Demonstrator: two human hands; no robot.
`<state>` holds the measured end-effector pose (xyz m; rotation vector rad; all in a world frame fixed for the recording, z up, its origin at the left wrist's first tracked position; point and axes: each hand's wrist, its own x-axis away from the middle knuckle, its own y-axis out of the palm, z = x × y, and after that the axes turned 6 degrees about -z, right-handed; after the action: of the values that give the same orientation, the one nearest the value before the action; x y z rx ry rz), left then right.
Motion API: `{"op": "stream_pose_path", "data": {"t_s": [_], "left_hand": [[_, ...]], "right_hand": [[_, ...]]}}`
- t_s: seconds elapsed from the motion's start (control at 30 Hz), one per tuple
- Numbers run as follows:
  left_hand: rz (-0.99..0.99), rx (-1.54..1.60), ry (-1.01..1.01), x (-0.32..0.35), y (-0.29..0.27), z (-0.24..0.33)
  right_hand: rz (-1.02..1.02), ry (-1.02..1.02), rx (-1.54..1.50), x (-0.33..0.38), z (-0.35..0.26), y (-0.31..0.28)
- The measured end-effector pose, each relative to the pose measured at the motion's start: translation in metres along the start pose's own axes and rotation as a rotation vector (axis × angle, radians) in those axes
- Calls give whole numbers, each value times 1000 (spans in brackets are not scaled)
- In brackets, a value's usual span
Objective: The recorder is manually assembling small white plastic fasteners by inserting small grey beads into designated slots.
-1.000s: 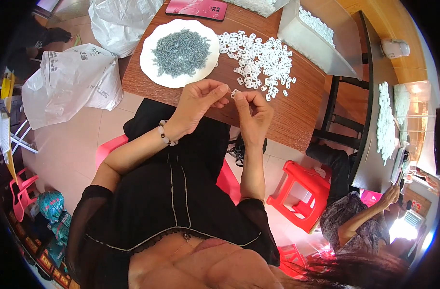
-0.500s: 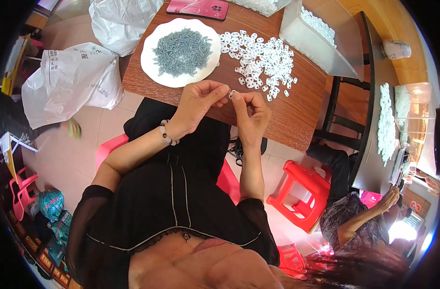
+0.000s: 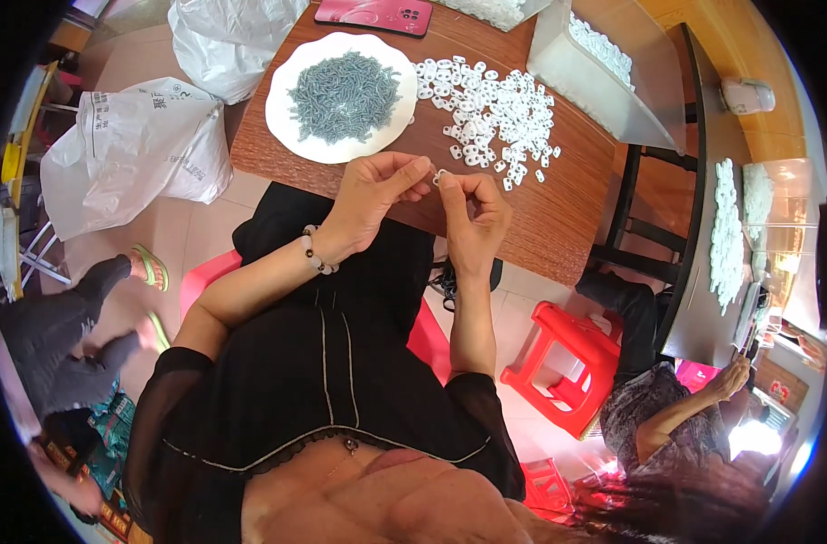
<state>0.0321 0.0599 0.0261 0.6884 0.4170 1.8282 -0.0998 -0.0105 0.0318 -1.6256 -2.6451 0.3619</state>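
My right hand point(image 3: 473, 213) pinches a small white plastic piece point(image 3: 439, 176) between thumb and fingertips, over the near edge of the brown table. My left hand point(image 3: 377, 192) is closed in a pinch right beside it, thumb on the forefinger; what is in that grip is too small to make out. Beyond my left hand stands a white scalloped plate point(image 3: 285, 134) holding a heap of small grey-blue coil-like pieces point(image 3: 345, 95). Past my right hand lies a loose spread of white plastic pieces point(image 3: 499, 113) with holes in them.
A pink phone point(image 3: 372, 15) lies at the table's far edge. A clear bin point(image 3: 558, 72) of white pieces stands at the far right. White sacks point(image 3: 146, 150) sit on the floor at left, a red stool point(image 3: 567, 363) at right. One person works at the dark table point(image 3: 694, 236); another walks at left.
At left, a person in dark trousers and green sandals has come further into view. My hands stay almost where they were, fingertips still together.
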Motion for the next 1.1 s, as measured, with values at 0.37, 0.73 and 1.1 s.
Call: {"op": "stream_pose_path", "data": {"t_s": [0.37, 0.73, 1.1], "left_hand": [[7, -55, 25, 0, 0, -3], [23, 12, 7, 0, 2, -2], [44, -14, 0, 1, 2, -1]], "right_hand": [[4, 7, 19, 0, -2, 2], [16, -31, 28, 1, -1, 2], [7, -10, 26, 1, 0, 2]]}}
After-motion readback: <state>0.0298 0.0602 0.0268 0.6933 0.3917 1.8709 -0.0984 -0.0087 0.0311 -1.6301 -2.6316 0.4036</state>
